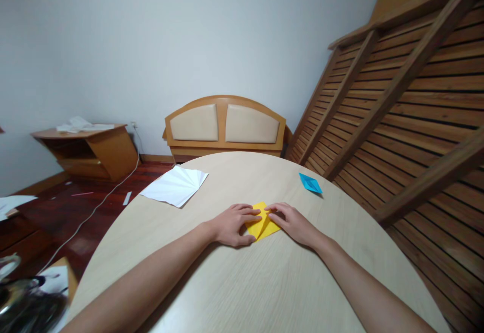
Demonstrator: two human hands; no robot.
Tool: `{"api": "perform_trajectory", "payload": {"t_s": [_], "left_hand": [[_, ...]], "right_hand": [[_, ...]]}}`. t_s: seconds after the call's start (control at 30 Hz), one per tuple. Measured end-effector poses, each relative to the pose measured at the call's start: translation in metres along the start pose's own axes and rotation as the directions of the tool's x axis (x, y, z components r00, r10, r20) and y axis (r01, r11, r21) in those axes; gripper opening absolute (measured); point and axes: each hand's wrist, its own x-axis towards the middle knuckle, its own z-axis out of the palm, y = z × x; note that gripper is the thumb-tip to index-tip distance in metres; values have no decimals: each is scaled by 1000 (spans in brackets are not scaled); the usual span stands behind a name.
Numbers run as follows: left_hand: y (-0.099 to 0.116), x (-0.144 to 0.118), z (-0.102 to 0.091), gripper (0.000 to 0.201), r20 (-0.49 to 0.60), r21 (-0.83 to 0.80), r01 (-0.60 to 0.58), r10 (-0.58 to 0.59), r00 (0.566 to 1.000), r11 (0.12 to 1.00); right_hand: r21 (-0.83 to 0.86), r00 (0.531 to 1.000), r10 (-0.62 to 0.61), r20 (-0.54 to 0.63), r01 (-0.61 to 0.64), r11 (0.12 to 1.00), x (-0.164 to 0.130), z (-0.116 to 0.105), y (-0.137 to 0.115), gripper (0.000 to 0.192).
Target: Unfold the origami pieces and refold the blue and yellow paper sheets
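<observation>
A yellow sheet of origami paper, partly folded, lies on the round table in front of me. A raised flap stands along its middle. My left hand rests on its left side with the fingers spread and lying across the paper. My right hand is at the paper's upper right, thumb and fingertips bent together on the raised flap. Its fingertips partly cover the edge they hold. A small folded blue paper lies apart, beyond my right hand.
A creased white sheet lies at the table's far left. A slatted wooden frame leans close along the right side. Behind the table stands a headboard. A low cabinet and a white cable are at left.
</observation>
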Motion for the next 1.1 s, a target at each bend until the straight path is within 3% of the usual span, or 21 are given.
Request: {"api": "perform_trajectory", "payload": {"t_s": [0.3, 0.7, 1.1], "left_hand": [[4, 1, -2, 75, -35, -77, 1, -4, 999, 997], [1, -1, -1, 58, -18, -2, -60, 60, 998, 998], [5, 0, -7, 43, -6, 20, -138, 139, 990, 990]], "right_hand": [[-44, 996, -15, -86, 11, 999, 3, 13, 1, 27], [-159, 994, -19, -112, 0, 987, 5, 15, 1, 27], [-200, 990, 3, -144, -32, 979, 6, 14, 2, 11]]}}
